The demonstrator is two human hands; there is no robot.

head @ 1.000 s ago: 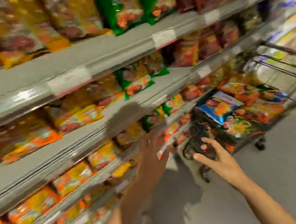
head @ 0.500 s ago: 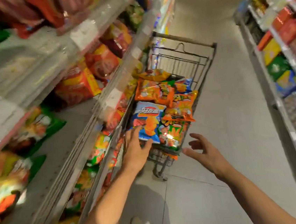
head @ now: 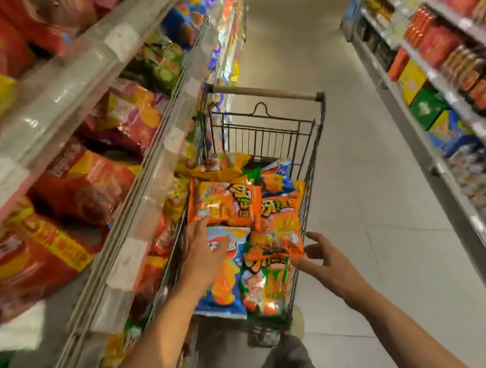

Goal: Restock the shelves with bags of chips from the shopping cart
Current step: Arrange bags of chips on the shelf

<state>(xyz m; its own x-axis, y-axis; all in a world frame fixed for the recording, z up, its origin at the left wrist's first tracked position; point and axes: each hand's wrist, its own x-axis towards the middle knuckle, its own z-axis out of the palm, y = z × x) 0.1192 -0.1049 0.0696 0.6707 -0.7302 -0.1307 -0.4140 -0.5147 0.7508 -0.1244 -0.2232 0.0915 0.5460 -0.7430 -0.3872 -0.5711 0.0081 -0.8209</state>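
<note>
Both hands have advanced since the earlier frame: left hand (head: 202, 252) now lies over the cart's contents, and right hand (head: 327, 260) has closed on the basket's near right corner. Left fingers are extended and slightly spread, their tips resting on a blue bag (head: 224, 278) and reaching the lower edge of an orange bag (head: 222, 202); nothing is gripped. Right fingers are spread and loosely bent, just beside a small orange bag (head: 280, 234); whether they touch it cannot be told.

Cart (head: 311, 158): dark wire mesh basket with a round, wood-coloured handle bar, standing against the left shelving. It holds glossy, crinkled foil bags of chips, pillow-shaped, piled in overlapping layers: orange, blue, yellow and a green one (head: 266, 289) at the near end. Lower layers are hidden.

Shelves (head: 154, 151): pale metal with clear plastic label strips, carrying large red, orange and purple bags. Motion blur smears the near left packs, and print is unreadable. Right shelving (head: 449, 102) holds boxed goods, cut off by the frame edge. Grey trousers and one shoe show below the cart.
</note>
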